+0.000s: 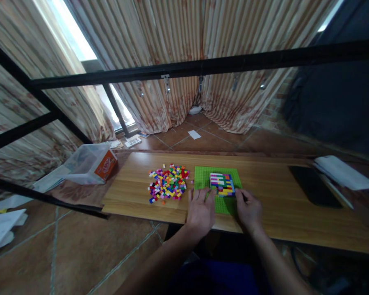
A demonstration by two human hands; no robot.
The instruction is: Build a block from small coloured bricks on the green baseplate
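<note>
A block of multicoloured toy bricks (223, 184) stands on a green studded baseplate (202, 176) on the wooden table. My left hand (201, 209) lies over the baseplate's left front part, its fingers stretched out and slightly apart. Its index finger and thumb come close to the block's left front corner. At the right front corner of the block is my right hand (249, 208), fingers curled and thumb and index finger drawn together. Whatever is between those fingertips is too small to make out. To the left of the baseplate lies a heap of loose bricks (169, 183) in many colours.
A translucent plastic bin (83, 164) with an orange label stands beyond the table's left end. On the table's right (270, 184) lie a dark flat pad (315, 186) and a white bundle (344, 172). A black metal rail (184, 70) crosses in front of striped curtains (172, 37).
</note>
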